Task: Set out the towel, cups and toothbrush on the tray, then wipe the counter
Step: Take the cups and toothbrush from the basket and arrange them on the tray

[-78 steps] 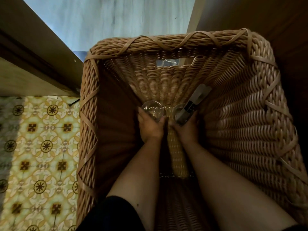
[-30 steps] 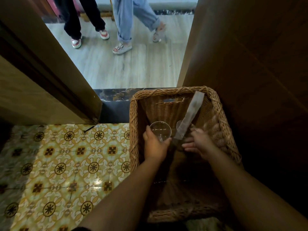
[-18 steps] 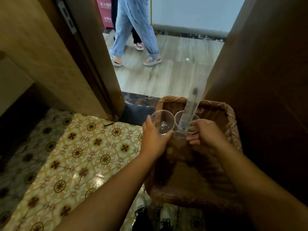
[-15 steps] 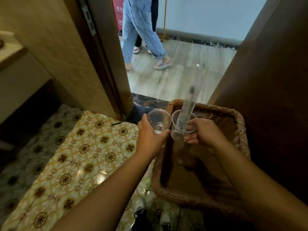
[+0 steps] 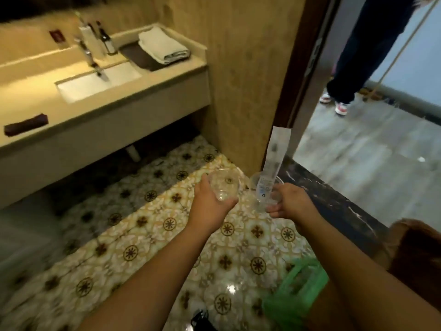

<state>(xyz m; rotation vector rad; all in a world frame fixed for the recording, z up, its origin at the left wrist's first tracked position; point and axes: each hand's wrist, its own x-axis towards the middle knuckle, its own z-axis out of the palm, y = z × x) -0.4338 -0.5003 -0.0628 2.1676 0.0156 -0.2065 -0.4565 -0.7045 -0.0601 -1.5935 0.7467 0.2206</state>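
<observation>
Cups of clear plastic sit one in each hand, held out over the patterned tile floor at the middle of the frame. The left hand has its fingers wrapped around the left cup, which tilts with its mouth up and toward the camera. The right hand has its fingers curled around the right cup, and a wrapped toothbrush in a long pale sleeve stands in that cup, leaning slightly right, its top reaching up in front of the dark door frame. The two cups are near each other but apart.

In the upper left of the frame runs a beige counter with a white rectangular sink set into it and a chrome faucet behind the basin. On the counter's right end lies a dark tray, and a folded white towel rests on it, covering its far right part. Bottles stand just left of the tray by the wall. A small dark cloth lies at the counter's front edge at the left side of the frame.

At the lower right, something green shows blurred beside the right forearm, and a brown wicker basket edges in from the right. Through the doorway at the upper right a person's dark trouser legs and red-and-white shoes stand on a grey wood floor.
</observation>
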